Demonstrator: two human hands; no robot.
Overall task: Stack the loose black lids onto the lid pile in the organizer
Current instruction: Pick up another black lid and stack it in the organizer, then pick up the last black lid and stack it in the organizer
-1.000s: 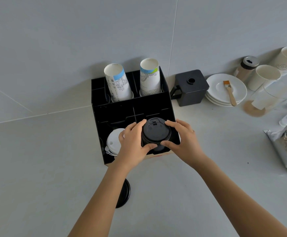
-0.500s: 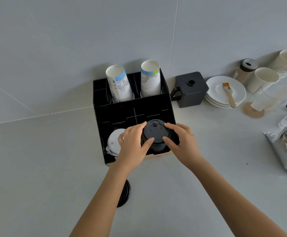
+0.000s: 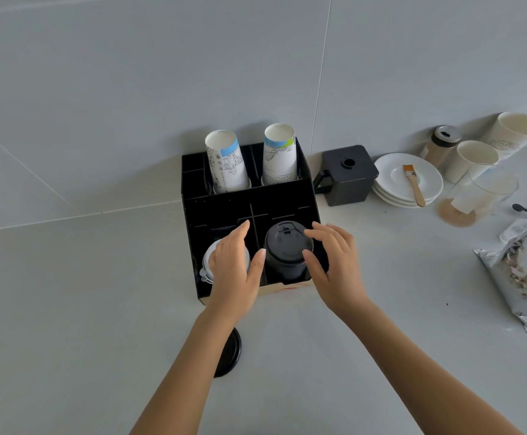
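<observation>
A pile of black lids (image 3: 288, 249) stands in the front right compartment of the black organizer (image 3: 246, 202). My left hand (image 3: 235, 268) hovers just left of the pile with fingers spread, holding nothing. My right hand (image 3: 334, 262) is open on the pile's right side, fingertips close to the top lid but apart from it. One loose black lid (image 3: 229, 353) lies on the counter below the organizer, partly hidden under my left forearm. White lids (image 3: 207, 265) fill the front left compartment, mostly covered by my left hand.
Two stacks of printed paper cups (image 3: 226, 161) stand in the organizer's back row. To the right are a black square box (image 3: 347, 175), white saucers with a brush (image 3: 408, 180), cups (image 3: 472, 158), a glass (image 3: 482, 193) and a foil bag (image 3: 526, 277).
Both hands have let go of the black lid pile and drawn apart to its sides. The pile now sits lower in the compartment.
</observation>
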